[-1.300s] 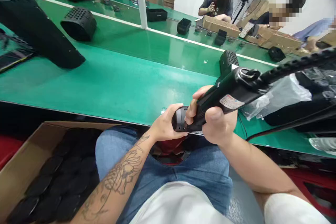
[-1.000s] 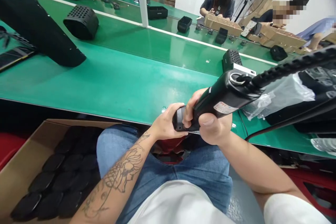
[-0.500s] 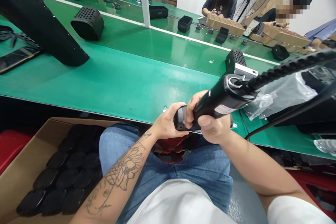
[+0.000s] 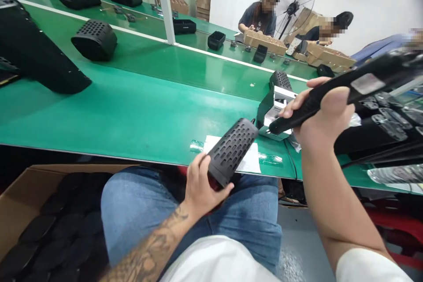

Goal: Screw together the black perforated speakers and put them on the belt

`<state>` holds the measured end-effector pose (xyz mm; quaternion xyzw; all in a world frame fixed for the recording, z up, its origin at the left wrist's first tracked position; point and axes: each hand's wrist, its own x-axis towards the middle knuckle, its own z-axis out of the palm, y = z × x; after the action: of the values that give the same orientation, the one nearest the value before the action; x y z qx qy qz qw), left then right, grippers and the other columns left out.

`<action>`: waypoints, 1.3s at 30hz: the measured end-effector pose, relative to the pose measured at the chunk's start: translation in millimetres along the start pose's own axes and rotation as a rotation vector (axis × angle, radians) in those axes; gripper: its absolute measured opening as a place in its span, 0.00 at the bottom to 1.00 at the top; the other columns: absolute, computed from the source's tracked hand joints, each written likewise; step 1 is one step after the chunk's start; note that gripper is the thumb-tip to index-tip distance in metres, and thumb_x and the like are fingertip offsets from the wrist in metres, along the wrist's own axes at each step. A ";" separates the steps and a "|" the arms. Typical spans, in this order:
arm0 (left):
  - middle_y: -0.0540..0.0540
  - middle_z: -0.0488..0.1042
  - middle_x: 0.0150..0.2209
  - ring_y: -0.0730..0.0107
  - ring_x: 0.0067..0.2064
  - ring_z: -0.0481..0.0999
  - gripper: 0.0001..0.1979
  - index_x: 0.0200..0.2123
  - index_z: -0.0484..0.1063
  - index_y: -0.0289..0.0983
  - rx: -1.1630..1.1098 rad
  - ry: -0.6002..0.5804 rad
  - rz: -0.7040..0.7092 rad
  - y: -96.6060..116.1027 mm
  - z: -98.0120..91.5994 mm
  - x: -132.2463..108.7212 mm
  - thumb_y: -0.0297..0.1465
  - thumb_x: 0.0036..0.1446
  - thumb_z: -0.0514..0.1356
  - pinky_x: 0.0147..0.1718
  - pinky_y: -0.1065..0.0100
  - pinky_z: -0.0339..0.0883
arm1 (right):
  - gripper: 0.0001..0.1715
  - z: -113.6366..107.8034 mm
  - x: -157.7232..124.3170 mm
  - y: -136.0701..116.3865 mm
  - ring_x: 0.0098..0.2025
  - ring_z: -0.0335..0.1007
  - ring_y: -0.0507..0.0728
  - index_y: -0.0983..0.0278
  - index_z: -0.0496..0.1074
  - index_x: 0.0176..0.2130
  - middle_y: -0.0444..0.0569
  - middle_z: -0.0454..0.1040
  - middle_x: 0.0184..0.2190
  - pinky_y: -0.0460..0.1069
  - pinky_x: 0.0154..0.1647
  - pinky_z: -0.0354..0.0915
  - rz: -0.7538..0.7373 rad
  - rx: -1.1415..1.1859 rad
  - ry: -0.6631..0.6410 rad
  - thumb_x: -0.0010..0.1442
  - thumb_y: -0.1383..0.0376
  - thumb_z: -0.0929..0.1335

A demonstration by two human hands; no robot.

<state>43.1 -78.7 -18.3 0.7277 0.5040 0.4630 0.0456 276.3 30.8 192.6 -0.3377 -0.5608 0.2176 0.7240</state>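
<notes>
My left hand grips the lower end of a black perforated speaker housing, thumb on one side and fingers on the other. The housing is tilted up and to the right, above a taped white paper at the table's front edge. In my right hand is a black electric screwdriver, its tip pointing down and left. That tip is beside a white-and-black box-like device, perhaps a screw feeder; whether they touch I cannot tell.
Green table spans the view. Another perforated housing and a tall black panel are at left. A carton of black parts stands below left. Cables and plastic-wrapped parts lie right. Co-workers sit across.
My right hand has lifted the screwdriver off the housing and swung it right, to the white-and-black device. The housing, previously mostly hidden, now shows its perforated face in my left hand.
</notes>
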 end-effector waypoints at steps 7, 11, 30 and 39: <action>0.30 0.60 0.70 0.44 0.67 0.69 0.34 0.67 0.63 0.39 -0.007 -0.208 0.255 52.0 3.9 -51.8 0.29 0.58 0.64 0.59 0.45 0.74 | 0.19 -66.9 17.4 68.4 0.18 0.67 0.54 0.61 0.72 0.37 0.40 0.70 0.18 0.50 0.21 0.63 -0.057 -0.233 0.210 0.65 0.48 0.70; 0.37 0.69 0.66 0.51 0.65 0.70 0.25 0.60 0.71 0.40 -0.084 -0.305 0.550 47.4 3.8 -0.8 0.25 0.59 0.60 0.65 0.50 0.69 | 0.18 -76.2 8.7 74.2 0.19 0.69 0.55 0.60 0.73 0.35 0.41 0.72 0.20 0.51 0.23 0.65 -0.012 -0.203 0.164 0.62 0.48 0.73; 0.32 0.72 0.53 0.42 0.54 0.68 0.42 0.66 0.64 0.33 0.314 -0.583 0.419 42.5 13.1 135.3 0.49 0.55 0.67 0.56 0.49 0.55 | 0.25 -37.4 -51.3 -35.0 0.17 0.71 0.61 0.61 0.81 0.38 0.47 0.73 0.20 0.58 0.18 0.70 0.103 0.169 -0.148 0.52 0.44 0.78; 0.34 0.72 0.51 0.43 0.52 0.68 0.42 0.65 0.66 0.34 0.304 -0.591 0.394 42.8 14.8 138.2 0.51 0.54 0.68 0.55 0.49 0.55 | 0.23 -35.5 -66.6 -18.2 0.18 0.71 0.61 0.58 0.79 0.39 0.46 0.73 0.21 0.57 0.19 0.68 0.140 0.151 -0.146 0.53 0.44 0.78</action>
<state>92.1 13.5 82.8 0.9111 0.3826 0.1533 -0.0093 290.8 -36.4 156.6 -0.3039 -0.5691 0.3334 0.6875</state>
